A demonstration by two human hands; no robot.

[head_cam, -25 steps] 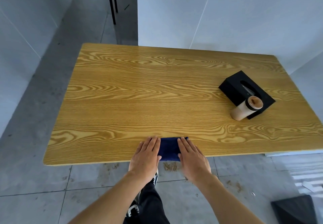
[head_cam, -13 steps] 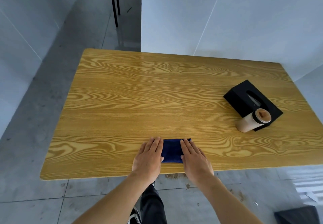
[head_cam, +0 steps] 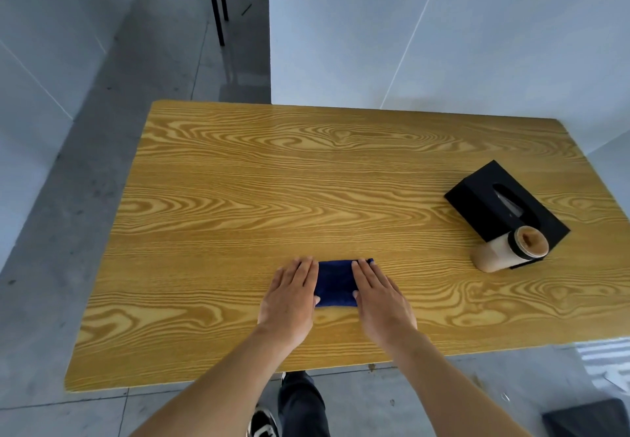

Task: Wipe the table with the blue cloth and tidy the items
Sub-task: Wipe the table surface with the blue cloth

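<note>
A folded dark blue cloth (head_cam: 335, 281) lies flat on the wooden table (head_cam: 306, 191), in the near middle. My left hand (head_cam: 291, 297) presses flat on the cloth's left end, fingers straight and together. My right hand (head_cam: 380, 297) presses flat on its right end in the same way. Only the strip of cloth between the two hands shows. A black tissue box (head_cam: 504, 204) sits at the right side of the table. A beige cup with a dark band (head_cam: 509, 249) stands against the box's near corner.
White walls stand behind and to the right of the table. Grey floor runs along the left, with thin black legs (head_cam: 218, 3) at the far end. A dark flat object (head_cam: 589, 419) lies on the floor at the lower right. My leg and shoe (head_cam: 293, 409) are under the near edge.
Both hands have slid the cloth forward, from the table's near edge to farther in on the tabletop. The box and cup have kept their place on the table.
</note>
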